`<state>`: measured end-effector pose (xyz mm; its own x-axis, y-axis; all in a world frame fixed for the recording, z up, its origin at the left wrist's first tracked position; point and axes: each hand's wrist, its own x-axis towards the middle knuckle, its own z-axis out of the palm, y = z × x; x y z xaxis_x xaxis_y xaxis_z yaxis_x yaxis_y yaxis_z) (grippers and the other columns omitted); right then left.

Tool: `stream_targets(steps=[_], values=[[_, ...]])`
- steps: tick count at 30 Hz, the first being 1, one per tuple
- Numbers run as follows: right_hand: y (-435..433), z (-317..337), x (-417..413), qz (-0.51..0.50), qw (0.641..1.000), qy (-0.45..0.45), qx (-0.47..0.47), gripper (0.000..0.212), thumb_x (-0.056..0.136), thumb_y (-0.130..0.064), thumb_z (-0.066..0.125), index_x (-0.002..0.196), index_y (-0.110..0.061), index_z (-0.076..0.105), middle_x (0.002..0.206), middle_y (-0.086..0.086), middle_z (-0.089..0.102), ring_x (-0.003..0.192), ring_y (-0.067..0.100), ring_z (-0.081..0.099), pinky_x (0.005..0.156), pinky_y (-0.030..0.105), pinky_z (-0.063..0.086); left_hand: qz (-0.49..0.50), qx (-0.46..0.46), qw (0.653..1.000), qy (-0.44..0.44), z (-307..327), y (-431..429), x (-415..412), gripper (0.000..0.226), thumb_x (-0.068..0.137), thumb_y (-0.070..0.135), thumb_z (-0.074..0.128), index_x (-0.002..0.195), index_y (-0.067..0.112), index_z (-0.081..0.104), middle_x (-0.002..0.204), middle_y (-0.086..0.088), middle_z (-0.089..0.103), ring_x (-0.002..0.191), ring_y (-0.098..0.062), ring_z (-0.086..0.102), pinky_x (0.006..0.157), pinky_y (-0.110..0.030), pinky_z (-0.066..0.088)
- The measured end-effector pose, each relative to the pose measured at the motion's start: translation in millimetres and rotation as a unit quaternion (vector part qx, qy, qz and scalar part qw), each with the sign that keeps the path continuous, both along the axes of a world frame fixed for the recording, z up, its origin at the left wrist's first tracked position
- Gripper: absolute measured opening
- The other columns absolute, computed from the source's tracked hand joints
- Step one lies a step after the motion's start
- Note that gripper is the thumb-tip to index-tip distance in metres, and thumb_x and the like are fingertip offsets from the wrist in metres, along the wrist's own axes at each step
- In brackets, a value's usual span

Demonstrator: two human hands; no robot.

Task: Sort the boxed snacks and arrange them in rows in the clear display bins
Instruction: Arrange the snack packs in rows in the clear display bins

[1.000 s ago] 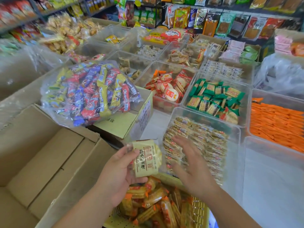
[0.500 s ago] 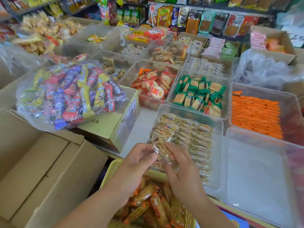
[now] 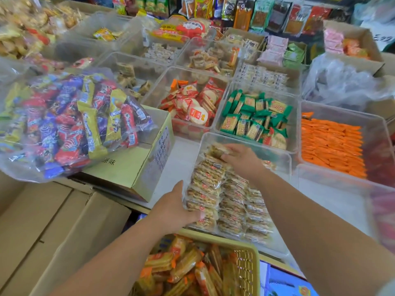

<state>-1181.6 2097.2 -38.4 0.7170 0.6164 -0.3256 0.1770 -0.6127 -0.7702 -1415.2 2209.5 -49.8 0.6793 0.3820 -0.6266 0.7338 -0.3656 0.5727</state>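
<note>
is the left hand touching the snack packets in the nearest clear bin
Touching. The head view shows the left hand cupping the near end of the left row of snack packets, its fingers lying on the wrappers.

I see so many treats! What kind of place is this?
Probably a snack shop: clear bins hold sorted wrapped snacks, packets hang in a row at the back, and cardboard boxes sit alongside.

White counter (image 3: 184, 155), clear bins (image 3: 333, 201) side by side, yellow-green carton (image 3: 128, 167)
</note>
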Motion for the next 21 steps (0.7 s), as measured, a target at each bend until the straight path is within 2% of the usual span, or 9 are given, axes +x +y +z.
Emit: stream_targets(steps=[2,4,6,10,13,17,19,20,21], values=[[8,-9,0,0.031,0.998,0.052,-0.009,0.048,0.091,-0.042,0.070,0.137,-0.041,0.055,0.122,-0.011,0.056,0.089,0.012,0.067,0.078,0.040,0.063,-0.005,-0.014,1.000,-0.001,-5,1,-1,0.131,0.071,0.068,0.082,0.164,0.033,-0.003,0.162,-0.001,0.039,0.134,-0.025,0.053,0.097,-0.033,0.045],[15,-15,0,0.060,0.997,0.057,-0.004,0.058,0.088,-0.049,0.072,0.141,-0.039,0.052,0.128,-0.011,0.052,0.107,0.015,0.062,0.089,0.043,0.060,-0.005,-0.016,1.000,-0.004,-9,2,-3,0.132,0.067,0.067,0.084,0.164,0.036,-0.001,0.158,0.001,0.043,0.130,-0.024,0.055,0.096,-0.034,0.047],[21,-19,2,0.105,0.994,0.005,-0.016,0.064,0.087,-0.051,0.073,0.144,-0.034,0.050,0.138,-0.006,0.054,0.118,0.016,0.055,0.097,0.041,0.054,-0.002,-0.011,1.000,-0.008,-11,2,-4,0.132,0.065,0.068,0.084,0.163,0.039,-0.001,0.156,0.003,0.045,0.126,-0.023,0.058,0.094,-0.033,0.047],[36,-23,10,0.159,0.982,-0.066,-0.071,0.061,0.088,-0.052,0.071,0.143,-0.033,0.052,0.143,-0.002,0.056,0.119,0.019,0.057,0.091,0.029,0.041,0.007,0.007,1.000,-0.015,-12,-1,-5,0.139,0.062,0.067,0.086,0.160,0.044,-0.010,0.152,0.005,0.049,0.122,-0.021,0.060,0.092,-0.032,0.047],[45,-25,11,0.186,0.968,-0.116,-0.122,0.064,0.090,-0.055,0.068,0.146,-0.030,0.049,0.146,0.000,0.055,0.128,0.024,0.054,0.099,0.034,0.043,0.001,0.024,0.999,-0.022,-13,-3,-5,0.143,0.061,0.069,0.087,0.153,0.054,-0.021,0.146,0.005,0.055,0.111,-0.018,0.064,0.084,-0.029,0.048],[48,-32,7,0.173,0.969,-0.125,-0.128,0.067,0.089,-0.057,0.067,0.146,-0.029,0.048,0.147,0.003,0.054,0.128,0.027,0.055,0.100,0.037,0.045,-0.013,0.032,0.999,-0.026,-14,-4,-6,0.134,0.063,0.071,0.084,0.151,0.060,-0.017,0.137,0.005,0.062,0.083,-0.012,0.057,0.070,-0.025,0.044],[47,-31,7,0.178,0.966,-0.130,-0.133,0.068,0.089,-0.059,0.065,0.147,-0.029,0.046,0.147,0.005,0.053,0.128,0.028,0.054,0.099,0.037,0.045,-0.018,0.037,0.999,-0.029,-13,-4,-6,0.131,0.065,0.071,0.082,0.151,0.060,-0.017,0.136,0.004,0.063,0.081,-0.013,0.056,0.071,-0.025,0.045],[46,-30,7,0.184,0.964,-0.131,-0.141,0.070,0.090,-0.061,0.063,0.149,-0.029,0.044,0.148,0.006,0.051,0.130,0.029,0.053,0.101,0.038,0.044,-0.023,0.041,0.998,-0.031,-12,-4,-6,0.131,0.067,0.071,0.081,0.151,0.059,-0.017,0.139,0.003,0.062,0.086,-0.015,0.059,0.074,-0.026,0.046],[45,-27,6,0.190,0.960,-0.135,-0.154,0.072,0.091,-0.064,0.059,0.151,-0.029,0.039,0.152,0.008,0.047,0.134,0.031,0.049,0.105,0.041,0.042,-0.028,0.052,0.998,-0.036,-10,-4,-7,0.131,0.068,0.071,0.081,0.153,0.056,-0.018,0.146,0.003,0.058,0.098,-0.019,0.063,0.080,-0.028,0.048]])
